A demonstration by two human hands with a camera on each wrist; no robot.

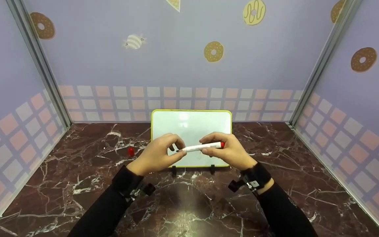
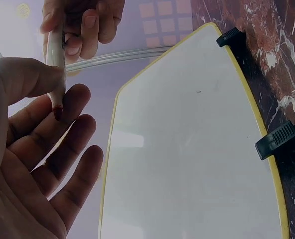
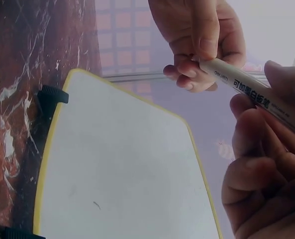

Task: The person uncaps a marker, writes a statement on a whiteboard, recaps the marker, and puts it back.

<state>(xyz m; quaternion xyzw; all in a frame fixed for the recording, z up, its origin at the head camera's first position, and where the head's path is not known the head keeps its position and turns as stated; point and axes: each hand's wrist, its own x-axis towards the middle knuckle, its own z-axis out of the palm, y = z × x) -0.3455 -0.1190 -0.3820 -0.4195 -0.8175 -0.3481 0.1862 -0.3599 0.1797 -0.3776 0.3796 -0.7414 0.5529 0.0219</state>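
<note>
A white whiteboard marker (image 1: 196,147) with a red rear end is held level between both hands, over the whiteboard in the head view. The left hand (image 1: 158,151) pinches it near the tip between thumb and index finger. Its other fingers are spread loosely in the left wrist view, beside the bare dark-red tip (image 2: 58,112). Toward the red end, the right hand (image 1: 227,148) grips the barrel with thumb and fingers. Printed lettering shows on the barrel (image 3: 246,90) in the right wrist view. A red cap (image 1: 130,151) lies on the table, left of the left hand.
Behind the hands stands a yellow-rimmed whiteboard (image 1: 192,123) on black feet (image 1: 212,169), with a small dark mark (image 3: 96,205) on its surface. The dark marbled table (image 1: 189,204) is bounded by patterned walls (image 1: 176,65) at the back and sides.
</note>
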